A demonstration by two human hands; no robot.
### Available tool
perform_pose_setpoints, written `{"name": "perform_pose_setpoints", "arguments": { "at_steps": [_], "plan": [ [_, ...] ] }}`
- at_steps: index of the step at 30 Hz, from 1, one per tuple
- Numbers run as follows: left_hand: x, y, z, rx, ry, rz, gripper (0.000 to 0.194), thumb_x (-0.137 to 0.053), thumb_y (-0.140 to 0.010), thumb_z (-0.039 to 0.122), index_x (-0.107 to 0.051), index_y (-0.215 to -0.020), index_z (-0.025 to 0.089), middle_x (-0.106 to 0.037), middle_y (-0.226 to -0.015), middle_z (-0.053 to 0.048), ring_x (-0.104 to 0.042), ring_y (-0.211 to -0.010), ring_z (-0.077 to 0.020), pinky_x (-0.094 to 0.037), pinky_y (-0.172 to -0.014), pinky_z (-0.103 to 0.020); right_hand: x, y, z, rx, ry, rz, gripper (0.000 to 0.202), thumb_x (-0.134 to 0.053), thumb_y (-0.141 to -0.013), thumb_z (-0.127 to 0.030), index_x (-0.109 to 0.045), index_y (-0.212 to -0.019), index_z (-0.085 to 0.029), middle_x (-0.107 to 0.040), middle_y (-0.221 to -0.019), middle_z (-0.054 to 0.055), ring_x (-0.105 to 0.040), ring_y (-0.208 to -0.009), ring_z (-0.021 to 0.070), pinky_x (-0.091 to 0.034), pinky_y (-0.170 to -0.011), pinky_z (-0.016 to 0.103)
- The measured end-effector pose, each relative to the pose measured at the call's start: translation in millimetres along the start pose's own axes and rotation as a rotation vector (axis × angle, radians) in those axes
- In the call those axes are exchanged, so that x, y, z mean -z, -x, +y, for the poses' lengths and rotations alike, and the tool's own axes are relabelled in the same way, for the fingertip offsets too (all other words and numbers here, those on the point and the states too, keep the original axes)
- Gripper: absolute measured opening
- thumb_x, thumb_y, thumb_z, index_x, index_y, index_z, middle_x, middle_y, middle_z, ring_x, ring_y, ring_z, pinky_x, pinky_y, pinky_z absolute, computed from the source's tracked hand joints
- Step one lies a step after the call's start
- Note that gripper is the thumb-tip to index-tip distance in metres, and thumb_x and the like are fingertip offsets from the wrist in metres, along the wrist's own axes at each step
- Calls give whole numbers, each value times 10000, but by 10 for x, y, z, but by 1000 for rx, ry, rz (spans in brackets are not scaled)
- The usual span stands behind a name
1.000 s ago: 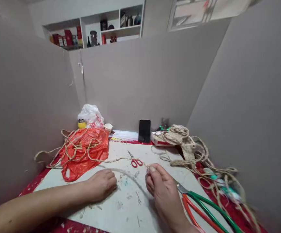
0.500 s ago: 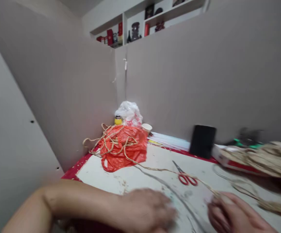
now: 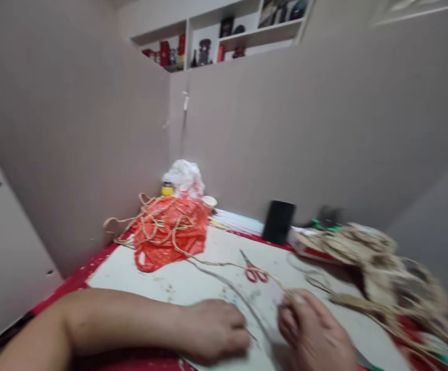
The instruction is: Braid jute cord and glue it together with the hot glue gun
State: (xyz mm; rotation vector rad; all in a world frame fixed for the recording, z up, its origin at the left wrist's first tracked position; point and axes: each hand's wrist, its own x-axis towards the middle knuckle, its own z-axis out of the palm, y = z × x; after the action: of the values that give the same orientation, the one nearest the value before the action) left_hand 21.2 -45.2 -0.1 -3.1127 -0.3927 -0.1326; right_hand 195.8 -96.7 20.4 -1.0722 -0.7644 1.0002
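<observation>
beige partition walls are boxing in your white desk point(image 3: 138, 270); your right hand point(image 3: 312, 332) is pinching the jute cord point(image 3: 212, 264), running lengthwise up-left toward the orange bag point(image 3: 169, 232), while your left hand point(image 3: 212, 330) is lying loosely curled, holding nothing, just beside it.

Cord point(image 3: 224, 264): rough, fibrous jute, matt tan. Bag point(image 3: 171, 234): thin, crinkled orange plastic, slightly glossy. Scissors point(image 3: 252, 268): metal blades, red plastic handles. Table point(image 3: 138, 273): matt white board, scuffed, flecked with fibre. Woven bundle point(image 3: 366, 252): coarse matt jute.
</observation>
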Motion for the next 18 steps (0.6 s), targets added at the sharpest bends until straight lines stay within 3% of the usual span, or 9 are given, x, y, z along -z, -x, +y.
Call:
{"name": "perform_pose_setpoints", "arguments": {
  "at_steps": [3,6,10,12,14,16,18],
  "plan": [
    [90,401,-174,118,-7,57,53,-497,-842,193,-550,-848,194,-616,-863,-82,-538,-770,-208,-424,-693,-304,-57,14,-31,0,-9,-43,404,-639,-782,-559,-485,-673,-202,-304,-463,-112,-236,-408,50,-193,-375,153],
    [216,755,-326,245,-23,84,166,-412,-847,111,-534,-763,184,-601,-774,-80,-518,-694,-202,-382,-623,-298,-65,8,-14,27,23,-42,381,-598,-824,-540,-477,-688,-205,-299,-477,-112,-219,-428,59,-186,-392,164],
    [505,1004,-393,649,122,21,205,-422,-834,156,-550,-676,181,-596,-678,-29,-481,-558,-145,-316,-539,-252,-46,22,11,39,46,-62,363,-560,-855,-527,-468,-703,-210,-298,-486,-111,-209,-438,70,-176,-399,180],
    [664,970,-346,737,322,67,160,-450,-804,164,-593,-733,177,-603,-666,-14,-503,-578,-144,-341,-550,-236,-57,53,5,41,55,-72,370,-548,-857,-538,-463,-706,-211,-278,-493,-113,-194,-440,72,-161,-401,188],
    [784,835,-237,741,622,188,224,-463,-811,188,-640,-948,174,-660,-779,-26,-548,-625,-145,-397,-586,-227,-86,108,-16,48,68,-81,378,-548,-854,-547,-464,-707,-210,-247,-497,-117,-178,-446,74,-142,-408,196],
    [835,632,-84,654,938,237,404,-529,-800,226,-591,-1200,213,-667,-1056,-54,-599,-737,-150,-449,-658,-230,-127,178,-45,72,90,-92,378,-545,-860,-541,-466,-706,-206,-240,-507,-114,-176,-456,76,-137,-422,201],
    [814,406,70,579,1267,229,380,-516,-847,320,-628,-1191,201,-693,-981,-65,-621,-760,-161,-468,-696,-243,-168,246,-72,102,112,-104,377,-543,-869,-529,-463,-700,-202,-269,-524,-102,-201,-474,80,-163,-440,204]
  ]
}}
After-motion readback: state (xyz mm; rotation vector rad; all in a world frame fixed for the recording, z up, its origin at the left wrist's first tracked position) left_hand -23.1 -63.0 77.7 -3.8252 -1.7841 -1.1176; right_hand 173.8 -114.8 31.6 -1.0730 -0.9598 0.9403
